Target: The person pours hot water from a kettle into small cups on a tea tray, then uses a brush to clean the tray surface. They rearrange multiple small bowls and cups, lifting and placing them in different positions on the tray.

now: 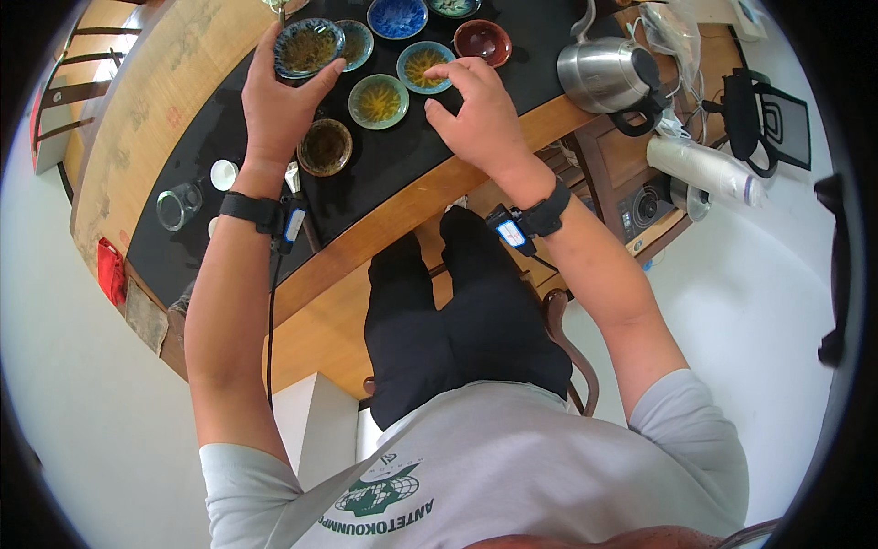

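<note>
My left hand (288, 89) has its thumb and fingers around the rim of a blue-brown glazed bowl (309, 49). Beside that bowl, partly behind it, is a smaller blue-rimmed bowl (355, 45). My right hand (473, 103) is over the near right edge of a blue bowl with a yellow centre (420, 68), thumb and fingertips apart; whether it touches the rim I cannot tell. A green bowl with a yellow centre (378, 101) lies between my hands. A brown bowl (324, 147) sits right of my left wrist. Farther back are a bright blue bowl (398, 17) and a dark red bowl (482, 42).
A steel kettle (597, 72) stands at the table's right edge. On the left are a drinking glass (180, 207), a white cup (223, 175) and a red cloth (111, 271). A side table at right holds a roll of plastic bags (699, 168) and a black hob (645, 204).
</note>
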The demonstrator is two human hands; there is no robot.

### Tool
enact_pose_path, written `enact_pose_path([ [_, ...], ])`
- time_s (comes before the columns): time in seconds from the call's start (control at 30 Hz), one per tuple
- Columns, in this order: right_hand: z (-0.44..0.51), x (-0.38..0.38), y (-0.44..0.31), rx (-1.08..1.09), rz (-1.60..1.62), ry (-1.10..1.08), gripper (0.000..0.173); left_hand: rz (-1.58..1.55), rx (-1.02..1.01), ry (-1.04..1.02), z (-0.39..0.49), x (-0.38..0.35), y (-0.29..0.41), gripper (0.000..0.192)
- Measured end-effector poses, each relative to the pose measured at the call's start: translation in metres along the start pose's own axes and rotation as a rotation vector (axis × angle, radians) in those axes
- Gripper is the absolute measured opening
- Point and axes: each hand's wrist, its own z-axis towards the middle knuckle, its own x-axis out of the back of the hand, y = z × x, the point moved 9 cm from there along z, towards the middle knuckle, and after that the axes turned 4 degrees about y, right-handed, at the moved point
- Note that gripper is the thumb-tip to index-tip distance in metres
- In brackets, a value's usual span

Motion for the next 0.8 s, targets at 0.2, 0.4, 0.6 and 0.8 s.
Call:
enact_pose_path([
  [0.2, 0.03, -0.008, 0.008, -0.034, -0.025, 0.039, 0.048, 0.13, -0.037, -0.098, 0.005, -0.02, 0.023, 0.098],
  [0.4, 0.05, -0.021, 0.024, -0.148, 0.024, -0.03, 0.053, 0.233, -0.014, -0.159, 0.018, -0.05, 0.031, 0.097],
  [0.6, 0.049, -0.022, 0.033, -0.221, 0.06, -0.064, 0.052, 0.331, -0.011, -0.21, 0.027, -0.073, 0.032, 0.1],
  [0.8, 0.052, -0.022, 0.037, -0.257, 0.066, -0.085, 0.054, 0.389, 0.013, -0.274, 0.034, -0.084, 0.037, 0.101],
])
